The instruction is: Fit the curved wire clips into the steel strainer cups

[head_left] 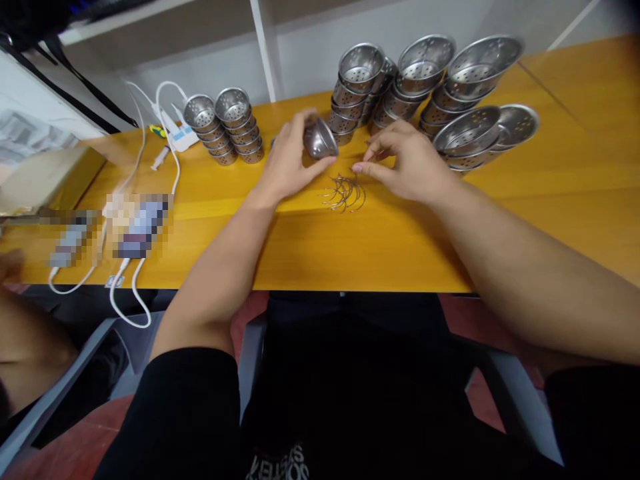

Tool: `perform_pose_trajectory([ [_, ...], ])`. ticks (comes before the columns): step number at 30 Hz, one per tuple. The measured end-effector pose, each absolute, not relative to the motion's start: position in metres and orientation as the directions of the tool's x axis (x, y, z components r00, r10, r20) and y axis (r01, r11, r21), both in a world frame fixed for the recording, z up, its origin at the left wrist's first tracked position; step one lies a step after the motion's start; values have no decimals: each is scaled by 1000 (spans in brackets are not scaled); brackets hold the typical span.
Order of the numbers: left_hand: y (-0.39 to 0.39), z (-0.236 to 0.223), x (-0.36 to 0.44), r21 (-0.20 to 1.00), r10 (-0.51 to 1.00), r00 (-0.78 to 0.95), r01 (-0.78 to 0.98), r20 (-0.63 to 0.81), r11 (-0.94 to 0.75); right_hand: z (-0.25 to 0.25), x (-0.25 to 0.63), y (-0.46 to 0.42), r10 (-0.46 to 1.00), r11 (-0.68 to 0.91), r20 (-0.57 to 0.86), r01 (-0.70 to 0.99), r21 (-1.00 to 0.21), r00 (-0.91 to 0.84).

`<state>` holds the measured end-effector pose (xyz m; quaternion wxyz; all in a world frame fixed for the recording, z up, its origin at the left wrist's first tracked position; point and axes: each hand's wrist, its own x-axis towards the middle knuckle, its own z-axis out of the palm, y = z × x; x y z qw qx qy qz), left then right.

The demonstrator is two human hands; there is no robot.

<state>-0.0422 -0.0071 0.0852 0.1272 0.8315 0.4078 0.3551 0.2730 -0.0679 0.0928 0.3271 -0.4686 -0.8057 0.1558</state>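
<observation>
My left hand (287,159) is wrapped round a small shiny metal strainer cup (321,139), which is tipped with its mouth toward my right hand. My right hand (405,162) is closed in a pinch just above a small pile of thin curved wires (344,193) on the table. Whether a wire is between its fingertips is too blurred to tell. Behind my hands stand stacks of perforated metal strainer cups (361,67), with wider ones (467,130) beside my right hand.
Two shorter stacks of cups (233,110) stand left of my left hand on the wooden table (350,260). Farther left lie a phone (143,230) with white cables, a power strip (184,137) and a cardboard box (53,177). Another person's arm (30,333) shows at the left edge.
</observation>
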Motion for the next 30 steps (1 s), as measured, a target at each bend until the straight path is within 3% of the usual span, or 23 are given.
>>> perform_pose_trajectory([
  [4,20,76,-68,512,770,220,634,599,-580,86,271,-64,803,595,336,626,-505,-492],
  [8,46,54,-91,575,799,112,636,591,-515,88,265,-69,769,635,359,572,-519,-528],
  [18,87,12,-99,698,861,83,549,501,-459,85,268,-66,764,624,281,557,-548,-581],
  [30,110,-8,-112,702,873,44,576,485,-419,78,265,-65,765,610,242,549,-571,-597],
])
